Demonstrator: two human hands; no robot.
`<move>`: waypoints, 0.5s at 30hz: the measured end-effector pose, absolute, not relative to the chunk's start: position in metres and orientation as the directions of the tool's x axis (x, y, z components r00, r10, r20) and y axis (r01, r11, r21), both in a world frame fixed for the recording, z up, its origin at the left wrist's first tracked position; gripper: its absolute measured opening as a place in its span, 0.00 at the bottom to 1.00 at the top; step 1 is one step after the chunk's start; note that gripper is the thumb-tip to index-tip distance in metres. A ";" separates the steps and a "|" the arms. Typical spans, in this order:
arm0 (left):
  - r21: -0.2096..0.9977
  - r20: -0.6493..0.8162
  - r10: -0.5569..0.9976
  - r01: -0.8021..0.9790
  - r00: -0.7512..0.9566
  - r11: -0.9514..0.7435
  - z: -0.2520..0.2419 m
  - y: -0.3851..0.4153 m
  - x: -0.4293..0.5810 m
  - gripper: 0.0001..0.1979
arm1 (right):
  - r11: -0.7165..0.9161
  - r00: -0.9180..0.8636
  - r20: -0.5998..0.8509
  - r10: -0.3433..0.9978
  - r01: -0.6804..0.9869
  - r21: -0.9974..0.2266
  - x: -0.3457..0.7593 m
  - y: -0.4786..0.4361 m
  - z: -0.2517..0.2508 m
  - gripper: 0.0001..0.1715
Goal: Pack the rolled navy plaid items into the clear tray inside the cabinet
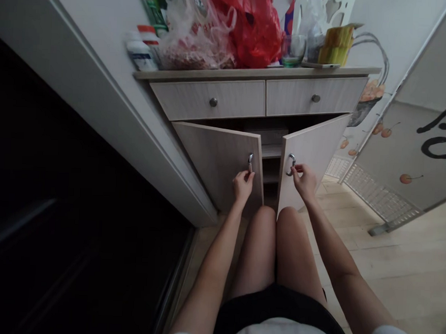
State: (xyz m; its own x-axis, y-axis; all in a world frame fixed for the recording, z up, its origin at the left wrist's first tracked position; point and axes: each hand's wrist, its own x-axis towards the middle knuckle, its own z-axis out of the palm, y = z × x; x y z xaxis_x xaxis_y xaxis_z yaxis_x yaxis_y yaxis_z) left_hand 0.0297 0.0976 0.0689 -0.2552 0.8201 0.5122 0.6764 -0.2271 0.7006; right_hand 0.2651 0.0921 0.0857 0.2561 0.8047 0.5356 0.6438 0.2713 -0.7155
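Note:
Both doors of a pale wood-grain cabinet stand partly open. My left hand [243,184] grips the lower end of the curved metal handle [250,159] on the left cabinet door [219,159]. On the right cabinet door [316,146], my right hand [303,180] pinches another metal handle [292,160] with thumb and fingers. Between the door edges a narrow gap shows dark shelves [271,151]; most of the inside is hidden by the doors. Two shut drawers with round knobs, a left drawer [237,99] and a right drawer [292,97], sit above.
The cabinet top [245,73] carries a red plastic bag [256,35], a clear bag [198,48], a drinking glass [293,49] and white bottles [141,52]. A dark doorway [77,205] lies left. A printed panel [405,145] stands right, above the wooden floor [389,263]. My knees are close to the doors.

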 end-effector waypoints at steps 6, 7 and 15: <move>0.667 0.452 0.864 0.727 -0.223 -0.161 0.083 0.130 0.045 0.11 | 0.225 0.223 0.515 0.827 0.709 -0.668 0.237 0.128 0.093 0.20; 0.663 0.434 0.875 0.734 -0.217 -0.147 0.086 0.134 0.047 0.11 | 0.222 0.215 0.513 0.831 0.718 -0.660 0.234 0.134 0.093 0.19; 0.613 0.319 0.927 0.789 -0.200 -0.041 0.108 0.157 0.055 0.13 | 0.253 0.127 0.514 0.849 0.755 -0.605 0.215 0.180 0.097 0.24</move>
State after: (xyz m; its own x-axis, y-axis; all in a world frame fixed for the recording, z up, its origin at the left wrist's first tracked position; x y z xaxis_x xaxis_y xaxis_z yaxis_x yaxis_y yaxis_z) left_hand 0.0545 0.1572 0.1081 -0.1995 0.9266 0.3188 0.7888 -0.0411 0.6132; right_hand 0.2147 0.1805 0.0974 0.1269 0.8486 0.5137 0.7550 0.2532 -0.6048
